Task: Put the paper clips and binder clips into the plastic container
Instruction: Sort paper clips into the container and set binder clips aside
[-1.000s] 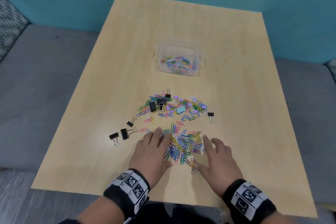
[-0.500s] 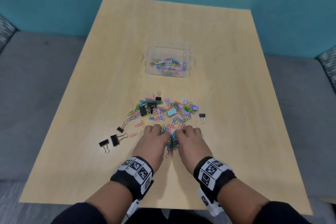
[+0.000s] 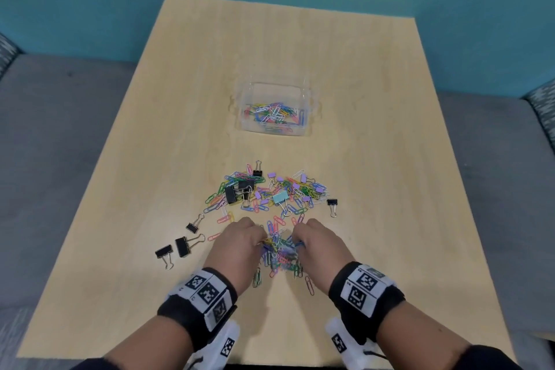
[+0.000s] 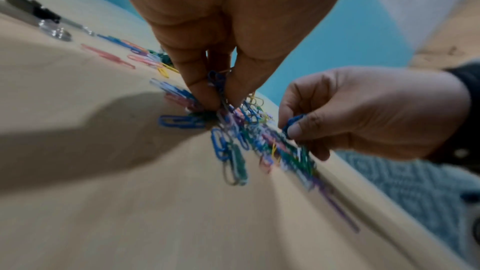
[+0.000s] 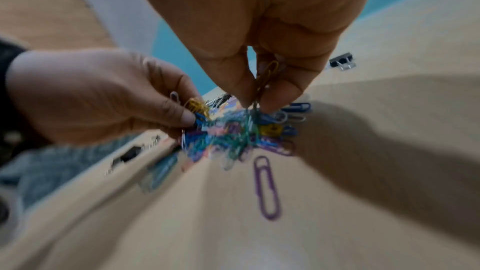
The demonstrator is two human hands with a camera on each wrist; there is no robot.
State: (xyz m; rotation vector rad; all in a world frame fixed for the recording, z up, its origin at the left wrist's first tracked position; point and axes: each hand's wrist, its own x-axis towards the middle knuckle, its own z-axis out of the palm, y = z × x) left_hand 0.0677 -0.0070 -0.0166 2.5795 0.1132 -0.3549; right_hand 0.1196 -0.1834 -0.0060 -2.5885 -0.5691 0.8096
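Both hands pinch into the near heap of paper clips [image 3: 280,252]: left hand [image 3: 237,245] has thumb and fingers curled on a bunch of clips, blue and yellow ones showing between the fingertips [image 4: 205,98]; right hand [image 3: 318,246] likewise grips a bunch, a gold clip sticking up between its fingers [image 5: 280,89]. Heap sits at the near middle of the table [image 3: 150,189], clips tangled, pointing every way; too many to count. One purple paper clip [image 5: 267,188] lies loose just near of the heap, long axis running toward the table's near edge.

A second, wider scatter of clips [image 3: 267,192] lies beyond the hands, mixed colours. Black binder clips: six or so visible, three alone at left [image 3: 181,246], one alone at right [image 3: 332,203], the others in the scatter. One teal binder clip [image 3: 280,198] in the middle, several small lilac ones around it.

Plastic container [image 3: 240,126], clear, rectangular, long axis left-right, stands farther back past the scatter, with coloured paper clips covering its bottom.
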